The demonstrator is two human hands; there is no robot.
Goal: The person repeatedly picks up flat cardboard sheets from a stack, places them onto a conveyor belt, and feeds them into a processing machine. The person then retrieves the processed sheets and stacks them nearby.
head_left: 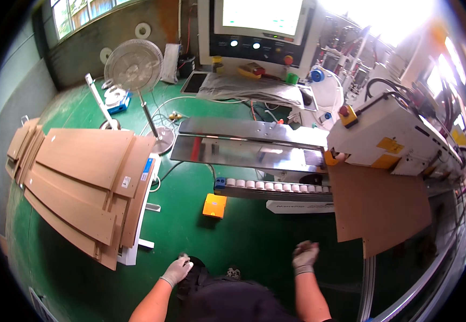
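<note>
My left hand [177,270], in a pale glove, hangs beside my dark clothing with its fingers curled in. Nothing shows in it. My right hand [305,255], gloved too, is held over the floor with loosely closed fingers and no object visible. To its right, apart from it, a brown board [380,206] with a notched near edge lies under the head of a white machine [388,139]. Ahead of my hands runs a rail of white rollers [265,185], with a shiny metal table [243,153] behind it.
At left, stacked brown boards [82,161] rest on a white stand [131,254]. A yellow box [214,206] sits on the green floor [190,225]. Beyond are a standing fan [135,67], loose cables and a control panel [254,47] with a lit screen. A metal rail [369,284] runs at lower right.
</note>
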